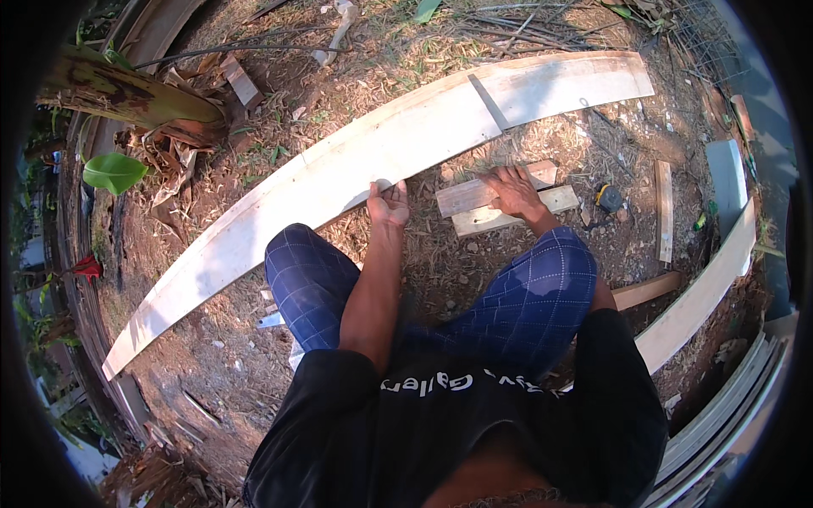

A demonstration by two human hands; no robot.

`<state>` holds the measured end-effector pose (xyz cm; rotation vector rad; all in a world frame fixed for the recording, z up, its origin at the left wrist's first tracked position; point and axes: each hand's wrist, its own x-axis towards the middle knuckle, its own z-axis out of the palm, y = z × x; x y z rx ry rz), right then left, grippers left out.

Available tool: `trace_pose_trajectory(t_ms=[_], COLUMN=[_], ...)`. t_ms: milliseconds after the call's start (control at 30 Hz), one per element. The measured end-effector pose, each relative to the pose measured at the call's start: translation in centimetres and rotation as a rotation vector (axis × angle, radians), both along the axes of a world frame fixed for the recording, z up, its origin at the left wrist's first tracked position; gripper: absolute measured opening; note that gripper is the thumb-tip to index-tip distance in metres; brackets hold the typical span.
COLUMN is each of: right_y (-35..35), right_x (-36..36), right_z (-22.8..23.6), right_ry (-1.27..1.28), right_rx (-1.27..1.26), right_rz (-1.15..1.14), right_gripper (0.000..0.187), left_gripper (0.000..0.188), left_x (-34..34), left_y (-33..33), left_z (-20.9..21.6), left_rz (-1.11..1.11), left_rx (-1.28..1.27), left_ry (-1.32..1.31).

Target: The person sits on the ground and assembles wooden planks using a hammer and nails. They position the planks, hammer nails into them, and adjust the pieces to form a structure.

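A long, pale wooden plank (330, 161) with a curved edge stretches across the ground in front of me. My left hand (388, 203) is at its near edge, palm turned up, with fingers closed against the wood and partly hidden. A narrow dark band crosses the plank right of its middle. To the right, two short wood pieces lie side by side: an upper piece (461, 197) and a lower, paler piece (487, 222). My right hand (515, 193) rests over them, palm down with fingers extended. A yellow-and-black tape measure (608, 198) lies right of these pieces.
A narrow wood strip (664, 212) lies farther right. Beyond my right knee are a short timber piece (645, 290) and a curved board (699, 296). Stacked boards (720, 423) sit at the lower right. A plant trunk (144, 97) stands at the upper left.
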<state>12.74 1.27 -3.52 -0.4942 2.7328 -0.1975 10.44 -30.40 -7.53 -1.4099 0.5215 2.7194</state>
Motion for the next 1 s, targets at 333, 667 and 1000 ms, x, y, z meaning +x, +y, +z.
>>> trace_pose_trajectory(t_ms=[333,667,1000], right_y=[-0.2,2.9,-0.5], right_x=[-0.8,-1.3,-0.5], right_z=[-1.6,0.3,-1.1], right_ry=[0.008,-0.055,0.148], right_rx=[-0.128,-0.016,-0.044], right_rz=[-0.064,-0.291,-0.2], right_gripper=[0.07,0.074,0.072], left_gripper=[0.04,0.052,0.079], left_x=[-0.6,0.7,3.0], left_y=[-0.2,-2.0,-6.7], left_z=[-1.2,-1.2,-2.1], left_rz=[-0.08,-0.222,0.035], left_rx=[-0.09,-0.047,-0.173], left_ry=[-0.041,0.034,-0.026])
